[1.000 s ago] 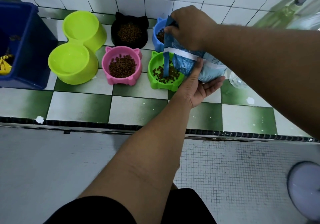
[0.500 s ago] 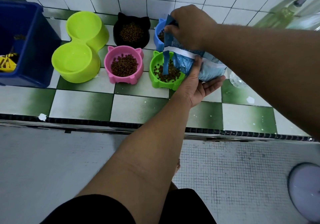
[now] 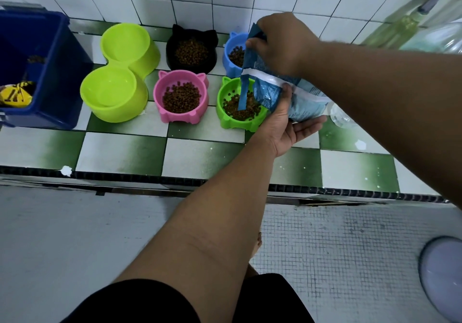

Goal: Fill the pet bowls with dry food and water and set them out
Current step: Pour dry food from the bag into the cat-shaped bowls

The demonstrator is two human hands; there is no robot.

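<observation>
- The tabletop (image 3: 120, 152), a ledge of green and white tiles against a white tiled wall, carried everything I was watching.
- A dark blue bin (image 3: 57, 72) stood at its far left, with something yellow lying inside.
- Just right of the bin sat the lime double bowl (image 3: 112, 112); I could not tell whether its two wells held water.
- The food bag (image 3: 300, 92), blue with a white band, hung tilted over the right-hand bowls, its open mouth low over the green bowl (image 3: 232, 122).
- My right hand (image 3: 280, 42) pinched the bag's upper corner, fingers curled around the edge.
- My left hand (image 3: 282, 122) cradled the bag's lower part, palm up, thumb pressed on the front and fingers beneath.
- The black bowl (image 3: 170, 57) stood at the back by the wall, with the blue bowl (image 3: 228, 60) to its right, partly hidden by the bag.
- The pink bowl (image 3: 180, 117) stood in front of the black one, beside the green bowl.
- All four eared bowls held brown kibble (image 3: 235, 112).
- A torn strip (image 3: 242, 95) dangled from the bag into the green bowl.
</observation>
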